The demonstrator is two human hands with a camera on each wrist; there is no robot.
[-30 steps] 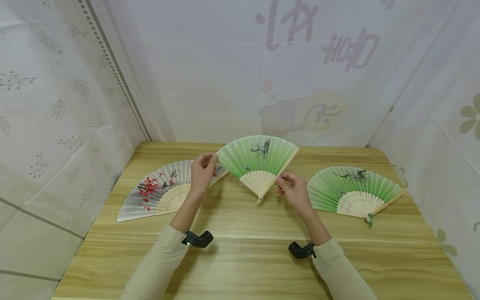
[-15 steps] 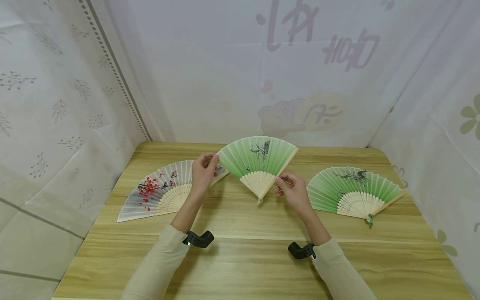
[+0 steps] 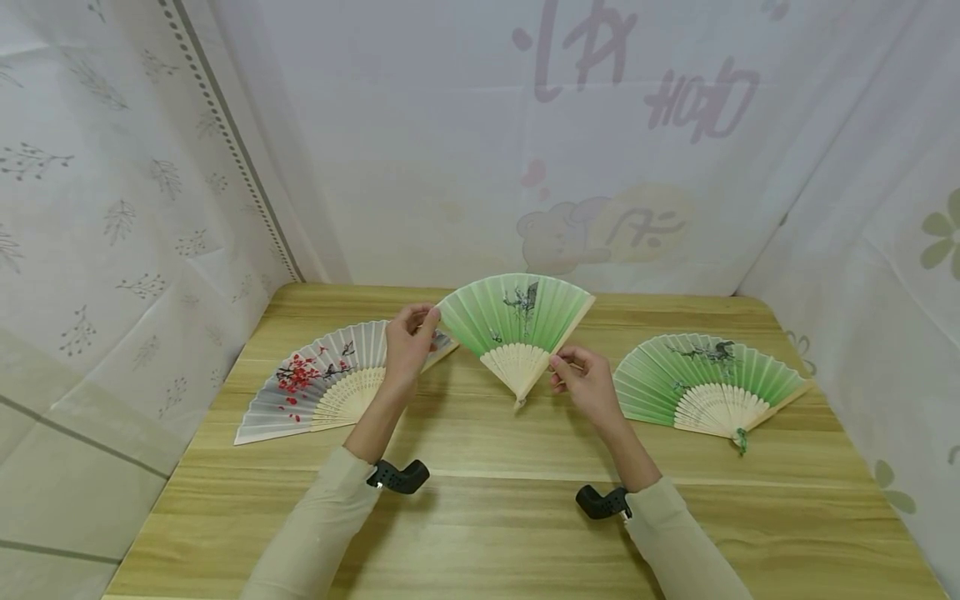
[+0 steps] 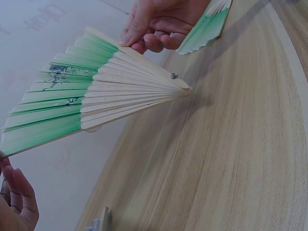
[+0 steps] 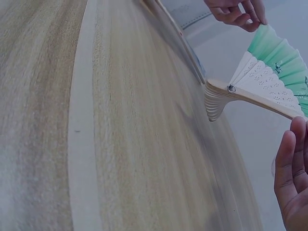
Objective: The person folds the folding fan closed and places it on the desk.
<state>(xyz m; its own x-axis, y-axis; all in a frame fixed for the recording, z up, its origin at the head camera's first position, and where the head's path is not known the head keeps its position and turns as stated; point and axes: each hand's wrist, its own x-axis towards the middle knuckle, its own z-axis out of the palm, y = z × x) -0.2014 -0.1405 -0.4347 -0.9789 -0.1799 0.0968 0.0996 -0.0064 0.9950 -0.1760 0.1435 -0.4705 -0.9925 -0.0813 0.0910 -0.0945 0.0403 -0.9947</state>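
Between my hands a green folding fan (image 3: 519, 321) is spread and held up above the table, its pale ribs meeting at a pivot at the bottom. My left hand (image 3: 408, 343) pinches the upper left corner of its leaf between thumb and fingers. On the other side, my right hand (image 3: 588, 382) pinches the right guard stick partway down. A dark branch print shows on the fan's leaf. In the left wrist view the pivot end of the fan (image 4: 106, 86) hangs over the wood, with its shadow below. The right wrist view shows the fan's ribs (image 5: 269, 82) edge-on near the pivot.
A grey-white fan (image 3: 300, 383) with red blossoms lies spread on the left, partly behind my left hand. Another green fan (image 3: 705, 383) with a green tassel (image 3: 741, 440) lies spread on the right. Patterned white cloth (image 3: 420, 150) stands around the wooden table (image 3: 495, 525).
The raised fan has stayed nearly still. My left hand has shifted very slightly right, and the fan's right edge has drawn in a little.
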